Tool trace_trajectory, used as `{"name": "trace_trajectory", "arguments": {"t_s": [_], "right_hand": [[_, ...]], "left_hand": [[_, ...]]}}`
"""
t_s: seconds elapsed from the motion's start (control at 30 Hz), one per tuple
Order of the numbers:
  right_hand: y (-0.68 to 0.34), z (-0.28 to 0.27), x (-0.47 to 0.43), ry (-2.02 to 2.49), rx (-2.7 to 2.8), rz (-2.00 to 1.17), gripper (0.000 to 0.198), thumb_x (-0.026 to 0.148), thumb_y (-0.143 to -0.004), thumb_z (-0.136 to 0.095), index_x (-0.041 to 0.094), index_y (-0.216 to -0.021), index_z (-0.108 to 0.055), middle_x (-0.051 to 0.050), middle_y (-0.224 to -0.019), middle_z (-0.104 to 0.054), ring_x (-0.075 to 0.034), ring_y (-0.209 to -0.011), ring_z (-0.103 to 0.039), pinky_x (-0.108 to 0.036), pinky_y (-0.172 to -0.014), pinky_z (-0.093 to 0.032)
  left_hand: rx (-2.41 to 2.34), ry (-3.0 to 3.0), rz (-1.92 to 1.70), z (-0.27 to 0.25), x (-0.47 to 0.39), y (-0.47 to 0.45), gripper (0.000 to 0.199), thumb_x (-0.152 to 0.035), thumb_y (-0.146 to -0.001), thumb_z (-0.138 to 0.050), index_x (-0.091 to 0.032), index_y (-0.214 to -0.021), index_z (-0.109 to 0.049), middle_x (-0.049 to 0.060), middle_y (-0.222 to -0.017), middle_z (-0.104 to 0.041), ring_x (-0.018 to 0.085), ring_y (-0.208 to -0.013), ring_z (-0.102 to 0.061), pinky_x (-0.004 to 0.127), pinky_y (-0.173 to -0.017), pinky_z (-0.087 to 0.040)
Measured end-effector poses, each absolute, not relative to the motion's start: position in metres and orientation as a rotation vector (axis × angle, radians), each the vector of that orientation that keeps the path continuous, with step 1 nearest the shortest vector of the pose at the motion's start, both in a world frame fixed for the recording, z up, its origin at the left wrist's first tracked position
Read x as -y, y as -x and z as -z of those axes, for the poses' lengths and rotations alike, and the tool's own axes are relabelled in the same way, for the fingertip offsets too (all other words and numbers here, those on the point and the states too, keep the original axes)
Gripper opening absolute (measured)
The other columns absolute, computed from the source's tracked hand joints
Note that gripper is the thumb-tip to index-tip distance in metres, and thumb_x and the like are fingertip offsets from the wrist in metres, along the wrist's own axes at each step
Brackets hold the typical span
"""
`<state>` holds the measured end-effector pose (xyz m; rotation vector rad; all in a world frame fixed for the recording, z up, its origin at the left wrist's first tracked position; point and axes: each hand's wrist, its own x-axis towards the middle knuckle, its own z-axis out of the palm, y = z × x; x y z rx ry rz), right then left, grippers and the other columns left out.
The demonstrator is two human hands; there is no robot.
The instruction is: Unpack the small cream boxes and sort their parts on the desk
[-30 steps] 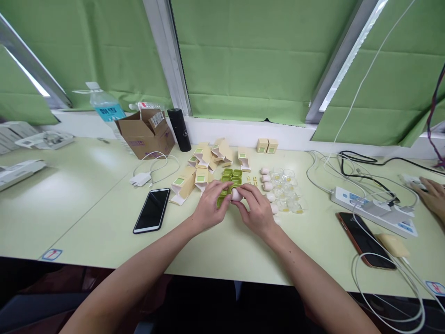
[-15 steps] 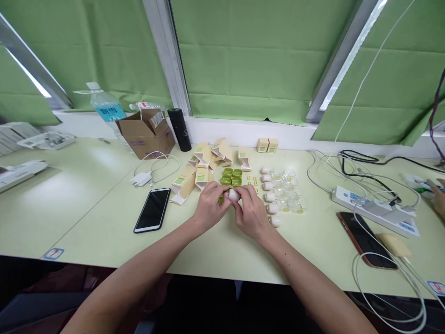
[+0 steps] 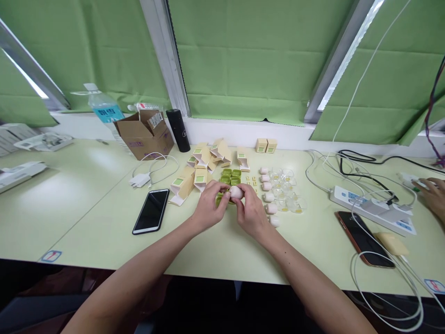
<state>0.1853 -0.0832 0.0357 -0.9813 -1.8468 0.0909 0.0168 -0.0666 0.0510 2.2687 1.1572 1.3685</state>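
Note:
Between both hands, over the table's middle, is a small white rounded piece (image 3: 237, 192). My right hand (image 3: 253, 211) grips it from the right with bent fingers. My left hand (image 3: 211, 204) is closed at the piece's left side, its thumb and forefinger pinched on something too small to make out. Just behind and below the hands stand several small green square cups (image 3: 225, 180), partly covered by my fingers. Tiny yellow clips (image 3: 248, 178) lie to their right. Beyond these runs a column of pinkish-white rounded pieces (image 3: 267, 186), beside clear plastic covers (image 3: 288, 188).
Opened cream cartons (image 3: 184, 183) lie behind my left hand, two closed ones (image 3: 261, 145) by the wall. A phone (image 3: 151, 211), charger (image 3: 140, 180), brown box (image 3: 144, 134) and black flask (image 3: 178, 130) stand left. Right are a power strip (image 3: 371, 208), another phone (image 3: 363, 239), cables and another person's hand (image 3: 433, 197).
The white piece has turned between my fingers and shifted slightly right, showing more of its side. The other person's hand at the far right has come further into view.

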Motion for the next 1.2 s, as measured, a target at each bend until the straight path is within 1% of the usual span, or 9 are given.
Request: {"name": "trace_trajectory", "arguments": {"t_s": [0.1,0.17,0.27,0.43,0.53,0.67,0.93,1.07,1.2], "right_hand": [[-0.187,-0.037,0.083,0.974,1.824,-0.126,0.022,0.026,-0.105,-0.045,0.020,-0.126,-0.050,-0.013,-0.110,-0.066,-0.025,-0.097,-0.066,-0.040,-0.081,-0.059],[-0.188,-0.036,0.082,0.970,1.814,-0.144,0.021,0.027,-0.104,-0.047,0.021,-0.124,-0.051,-0.012,-0.110,-0.066,-0.025,-0.097,-0.066,-0.040,-0.082,-0.059],[-0.191,-0.036,0.079,0.978,1.772,-0.174,0.020,0.028,-0.103,-0.050,0.021,-0.122,-0.053,-0.011,-0.108,-0.067,-0.024,-0.096,-0.067,-0.040,-0.081,-0.059],[-0.221,-0.062,0.074,1.040,1.544,-0.164,0.024,0.034,-0.096,-0.064,0.023,-0.117,-0.059,-0.010,-0.115,-0.066,-0.022,-0.092,-0.067,-0.037,-0.076,-0.058],[-0.247,-0.081,0.081,1.079,1.564,-0.156,0.023,0.035,-0.090,-0.073,0.024,-0.108,-0.065,-0.009,-0.112,-0.066,-0.024,-0.097,-0.065,-0.039,-0.081,-0.056],[-0.263,-0.082,0.101,1.118,1.809,-0.207,0.019,0.036,-0.090,-0.075,0.026,-0.104,-0.067,-0.005,-0.105,-0.071,-0.027,-0.102,-0.065,-0.046,-0.091,-0.051],[-0.244,-0.050,0.136,1.184,2.173,-0.024,0.025,0.027,-0.087,-0.080,0.026,-0.109,-0.069,-0.009,-0.113,-0.066,-0.032,-0.111,-0.056,-0.050,-0.092,-0.047],[-0.255,-0.047,0.154,1.258,2.134,0.047,0.019,0.022,-0.091,-0.072,0.026,-0.110,-0.070,-0.010,-0.114,-0.063,-0.032,-0.111,-0.055,-0.049,-0.089,-0.046],[-0.279,-0.037,0.174,1.362,2.033,0.144,0.023,0.023,-0.095,-0.066,0.026,-0.118,-0.068,-0.010,-0.114,-0.062,-0.031,-0.109,-0.054,-0.047,-0.086,-0.045]], "left_hand": [[-0.980,-2.317,-1.293,-0.051,0.064,-0.014,0.027,-0.036,-0.095,-0.062,-0.022,-0.118,-0.062,0.010,-0.108,-0.070,0.026,-0.104,-0.062,0.043,-0.090,-0.054],[-0.936,-2.293,-1.262,-0.047,0.061,-0.014,0.034,-0.036,-0.092,-0.068,-0.022,-0.123,-0.061,0.010,-0.110,-0.069,0.026,-0.104,-0.063,0.043,-0.089,-0.055],[-0.974,-2.246,-1.260,-0.042,0.057,-0.014,0.036,-0.037,-0.089,-0.073,-0.024,-0.122,-0.063,0.008,-0.108,-0.071,0.025,-0.100,-0.065,0.041,-0.086,-0.056],[-1.099,-2.225,-1.298,-0.042,0.052,-0.010,0.036,-0.034,-0.086,-0.078,-0.024,-0.118,-0.067,0.007,-0.109,-0.073,0.025,-0.104,-0.067,0.041,-0.092,-0.055],[-1.170,-2.215,-1.316,-0.044,0.049,-0.007,0.036,-0.033,-0.085,-0.078,-0.024,-0.118,-0.067,0.006,-0.112,-0.073,0.025,-0.106,-0.067,0.041,-0.095,-0.056],[-1.181,-2.229,-1.381,-0.042,0.046,-0.006,0.037,-0.035,-0.085,-0.079,-0.024,-0.117,-0.067,0.007,-0.115,-0.073,0.025,-0.110,-0.067,0.043,-0.099,-0.055],[-1.204,-2.317,-1.381,-0.038,0.046,-0.006,0.039,-0.036,-0.084,-0.081,-0.025,-0.119,-0.067,0.006,-0.113,-0.074,0.026,-0.108,-0.067,0.045,-0.099,-0.053],[-1.197,-2.328,-1.380,-0.037,0.046,-0.005,0.038,-0.037,-0.085,-0.081,-0.025,-0.119,-0.067,0.006,-0.112,-0.074,0.027,-0.108,-0.067,0.046,-0.099,-0.051],[-1.201,-2.328,-1.382,-0.037,0.046,-0.005,0.040,-0.038,-0.084,-0.081,-0.026,-0.119,-0.067,0.006,-0.114,-0.074,0.028,-0.110,-0.066,0.047,-0.101,-0.049]]}}
